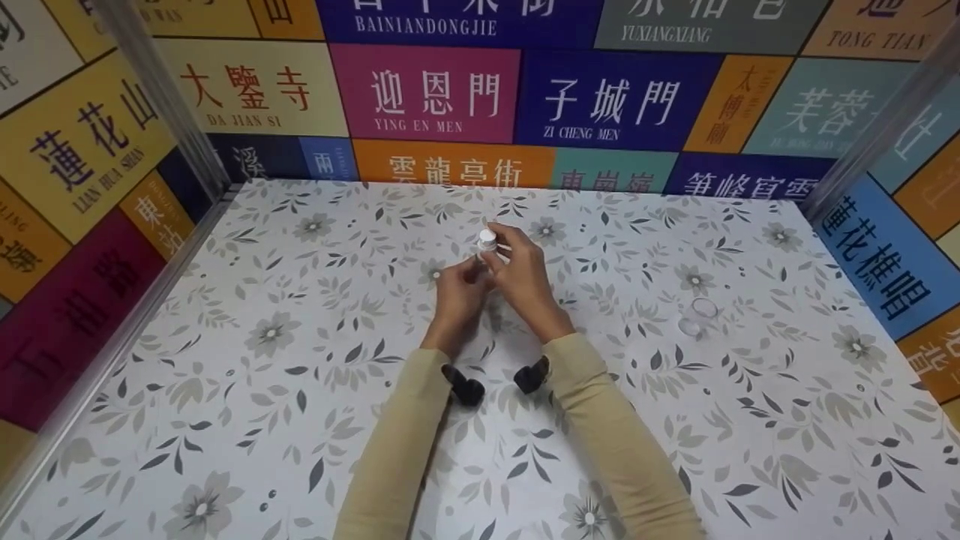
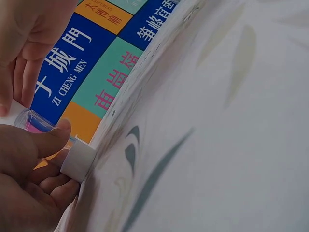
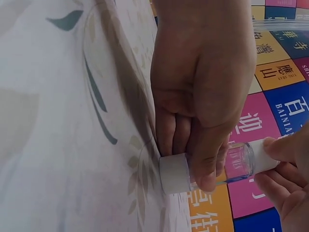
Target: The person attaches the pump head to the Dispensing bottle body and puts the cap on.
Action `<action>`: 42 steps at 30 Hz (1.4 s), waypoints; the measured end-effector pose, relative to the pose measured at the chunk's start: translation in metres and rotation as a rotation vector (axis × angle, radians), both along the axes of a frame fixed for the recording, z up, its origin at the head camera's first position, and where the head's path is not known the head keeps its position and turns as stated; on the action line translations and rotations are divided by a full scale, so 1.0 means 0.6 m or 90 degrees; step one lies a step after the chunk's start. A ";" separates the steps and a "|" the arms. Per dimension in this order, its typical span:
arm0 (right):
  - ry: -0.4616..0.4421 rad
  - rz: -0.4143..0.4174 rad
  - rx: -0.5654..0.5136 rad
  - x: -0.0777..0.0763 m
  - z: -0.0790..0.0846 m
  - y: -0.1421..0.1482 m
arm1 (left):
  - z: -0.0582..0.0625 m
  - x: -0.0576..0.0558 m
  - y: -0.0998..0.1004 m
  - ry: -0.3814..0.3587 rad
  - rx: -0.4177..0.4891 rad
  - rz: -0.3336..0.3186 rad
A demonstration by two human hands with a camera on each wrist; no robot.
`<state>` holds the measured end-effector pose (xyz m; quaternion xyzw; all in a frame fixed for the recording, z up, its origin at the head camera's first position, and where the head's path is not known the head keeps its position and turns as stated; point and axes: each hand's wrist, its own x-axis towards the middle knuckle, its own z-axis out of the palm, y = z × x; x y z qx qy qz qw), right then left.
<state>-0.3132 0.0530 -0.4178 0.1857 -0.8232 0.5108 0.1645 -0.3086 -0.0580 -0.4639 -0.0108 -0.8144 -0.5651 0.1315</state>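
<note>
A small clear bottle (image 3: 236, 164) stands roughly upright near the table's middle, with a white cap (image 1: 487, 236) on top and a white base (image 3: 175, 174) below. The base is at the tabletop; whether it bears on it I cannot tell. My left hand (image 1: 459, 296) grips the clear body just above the base, its thumb along the side in the left wrist view. From the right, my right hand (image 1: 523, 274) pinches the white cap between thumb and fingers. The fingers hide part of the bottle in every view.
To the right on the floral-patterned table (image 1: 300, 435) lies a clear round plastic piece (image 1: 705, 307), with another faint round outline beside it. Panels of colourful signs (image 1: 427, 94) stand along the back and both sides. Black wrist devices (image 1: 466, 390) sit at both cuffs.
</note>
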 end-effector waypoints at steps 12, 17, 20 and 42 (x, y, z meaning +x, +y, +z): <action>0.009 -0.021 0.011 0.001 0.000 -0.002 | 0.000 0.001 0.004 -0.035 0.039 0.004; 0.006 -0.023 0.022 0.002 -0.004 0.000 | 0.000 0.003 0.006 -0.047 0.038 0.010; 0.003 -0.023 0.017 0.003 -0.004 0.001 | 0.000 0.004 0.007 -0.043 0.051 0.009; 0.023 0.011 0.040 0.000 -0.004 0.005 | 0.001 0.004 0.005 -0.036 0.069 -0.014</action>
